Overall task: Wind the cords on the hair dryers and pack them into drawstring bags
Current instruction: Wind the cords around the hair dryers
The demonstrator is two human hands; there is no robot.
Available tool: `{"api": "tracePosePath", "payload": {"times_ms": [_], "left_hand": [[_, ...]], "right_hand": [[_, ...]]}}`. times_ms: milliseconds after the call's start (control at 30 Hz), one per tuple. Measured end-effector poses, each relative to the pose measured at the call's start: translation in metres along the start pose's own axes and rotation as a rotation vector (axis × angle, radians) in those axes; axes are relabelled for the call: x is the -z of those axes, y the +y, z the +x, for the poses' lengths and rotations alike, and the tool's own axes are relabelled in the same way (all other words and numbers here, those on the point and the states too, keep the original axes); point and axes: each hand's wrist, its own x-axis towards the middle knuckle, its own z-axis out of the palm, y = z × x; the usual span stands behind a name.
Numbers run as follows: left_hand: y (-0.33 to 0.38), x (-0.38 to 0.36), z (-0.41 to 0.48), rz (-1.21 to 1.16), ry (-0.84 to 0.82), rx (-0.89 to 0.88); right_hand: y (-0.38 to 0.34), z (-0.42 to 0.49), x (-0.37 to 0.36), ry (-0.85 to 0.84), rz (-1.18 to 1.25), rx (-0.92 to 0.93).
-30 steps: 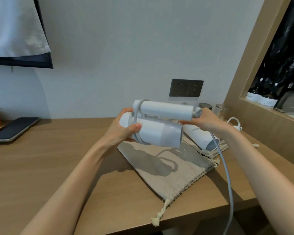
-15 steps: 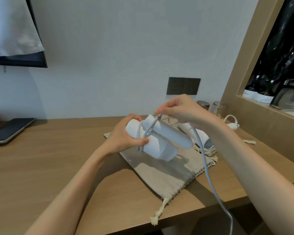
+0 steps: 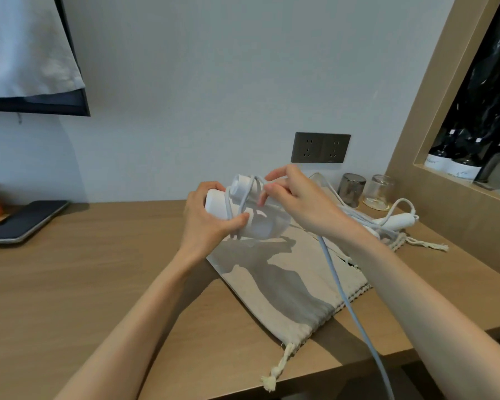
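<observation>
My left hand (image 3: 207, 223) grips a white folded hair dryer (image 3: 260, 223) above the desk, thumb pressed on its body. A pale grey cord (image 3: 344, 293) loops around the dryer and trails down past the desk's front edge. My right hand (image 3: 298, 197) pinches that cord at the dryer's top. Beneath lies a flat beige drawstring bag (image 3: 289, 290), its tassel (image 3: 277, 370) at the desk edge. A second white hair dryer (image 3: 396, 220) with its loose cord rests on another bag (image 3: 401, 243) behind my right wrist.
A phone (image 3: 23, 220) lies at the far left of the wooden desk (image 3: 84, 284). Two glasses (image 3: 367, 189) stand by the wall under a dark socket plate (image 3: 319, 147). A wooden niche with bottles (image 3: 451, 166) borders the right side.
My right hand carried the cord from the dryer's right end up over its top, laying another loop. The dryer tilted and turned in my left hand.
</observation>
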Motion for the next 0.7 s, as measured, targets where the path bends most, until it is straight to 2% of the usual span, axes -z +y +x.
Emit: {"api": "tracePosePath", "payload": {"times_ms": [100, 233, 333, 467, 600, 700], "left_hand": [[-0.002, 0.004, 0.002, 0.0, 0.041, 0.016], [0.003, 0.005, 0.002, -0.22, 0.042, 0.235], [0.005, 0.004, 0.001, -0.292, 0.046, 0.336], [0.006, 0.002, -0.001, -0.368, 0.059, 0.404], [0.007, 0.003, 0.0, -0.408, 0.106, 0.452], [0.01, 0.006, 0.003, -0.557, 0.148, 0.552]], "right_hand": [[0.004, -0.004, -0.019, 0.064, -0.006, 0.061], [0.01, -0.014, -0.039, 0.108, -0.123, 0.198], [0.011, -0.017, -0.05, 0.146, -0.207, 0.249], [0.012, -0.017, -0.059, 0.172, -0.401, 0.277], [0.022, -0.017, -0.073, 0.281, -0.537, 0.386], [0.032, -0.022, -0.082, 0.241, -0.519, 0.476]]}}
